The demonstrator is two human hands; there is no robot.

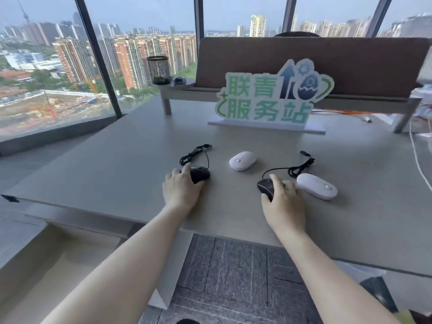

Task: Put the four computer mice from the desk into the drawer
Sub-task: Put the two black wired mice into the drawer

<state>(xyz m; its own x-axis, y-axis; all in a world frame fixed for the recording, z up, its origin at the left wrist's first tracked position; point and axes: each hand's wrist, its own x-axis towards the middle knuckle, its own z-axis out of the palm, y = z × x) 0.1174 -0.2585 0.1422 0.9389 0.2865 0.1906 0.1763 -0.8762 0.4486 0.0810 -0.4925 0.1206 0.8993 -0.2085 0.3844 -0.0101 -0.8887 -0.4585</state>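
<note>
Two black wired mice and two white wireless mice lie on the grey desk. My left hand is closed over the left black mouse, whose coiled cable trails behind it. My right hand grips the right black mouse, its cable looping back to the right. One white mouse rests between the two hands, farther back. The other white mouse lies just right of my right hand. An open drawer sits below the desk's front edge at the lower left.
A green and white sign stands behind the mice. A raised shelf carries a black mesh pen cup at the back. White and orange cables lie at the right edge. Windows line the left and back.
</note>
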